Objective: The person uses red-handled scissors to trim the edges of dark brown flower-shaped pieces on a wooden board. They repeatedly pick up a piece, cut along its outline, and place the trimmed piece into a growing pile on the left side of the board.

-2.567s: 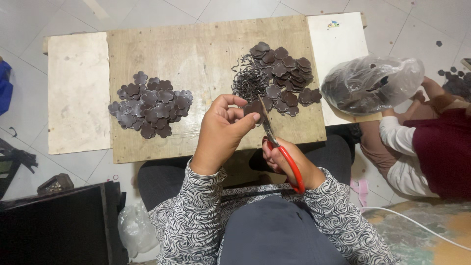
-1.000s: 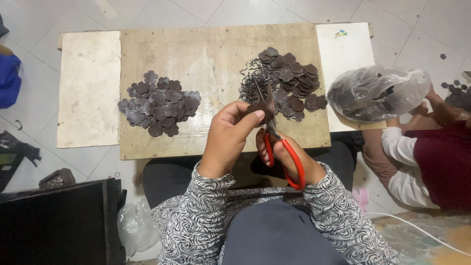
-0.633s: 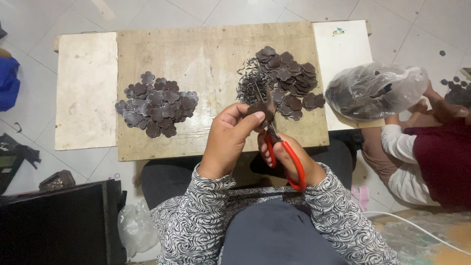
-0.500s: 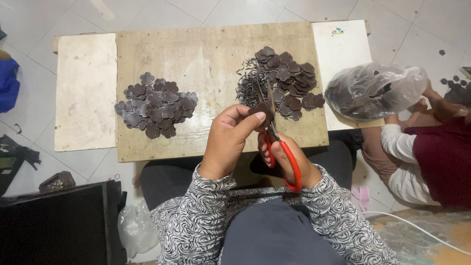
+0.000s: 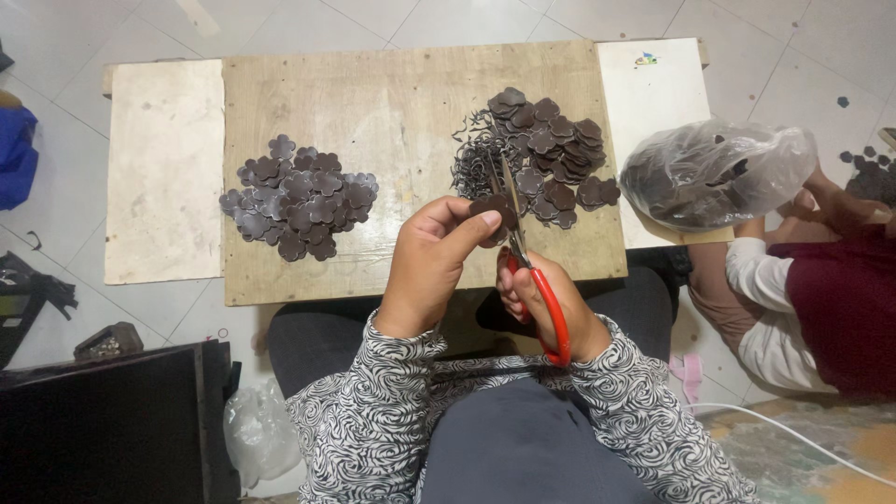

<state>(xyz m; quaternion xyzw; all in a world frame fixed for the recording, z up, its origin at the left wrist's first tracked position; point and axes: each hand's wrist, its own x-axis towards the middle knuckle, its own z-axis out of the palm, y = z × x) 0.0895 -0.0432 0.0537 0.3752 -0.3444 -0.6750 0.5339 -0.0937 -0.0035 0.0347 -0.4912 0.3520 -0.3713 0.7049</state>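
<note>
Fingers of the left hand [image 5: 431,266] are curled in and pinch a small dark brown flower-shaped piece [image 5: 492,211] between thumb and fingertips, holding it up over the near edge of the wooden tabletop [image 5: 401,103]. The right hand [image 5: 551,308] is closed through the loops of a pair of scissors [image 5: 530,271] with red handles; the thin metal blades stand apart in a narrow V, and the held piece sits at the blades, just beyond the left thumb. Both sleeves are a black-and-white swirl-patterned fabric.

Taking the held piece as the landmark: just beyond it lies a tangle of thin, curly dark offcuts [image 5: 476,159], wiry and loose. Beyond and to its right is a heap of flat brown pieces [image 5: 555,154] with rounded, scalloped outlines, matte like leather, overlapping one another. Well to its left lies a second pile of flower-shaped pieces [image 5: 299,196], the same dark brown, with clearer lobed petal edges. The tabletop under them is pale, scuffed plywood with a rough, stained grain; a lighter board [image 5: 163,168] adjoins it far to the left of the piece, a smooth white one [image 5: 653,93] to its right.

Further right of the held piece, another person's hand [image 5: 821,201] touches a crinkled clear plastic bag [image 5: 714,173] with dark pieces inside.
</note>
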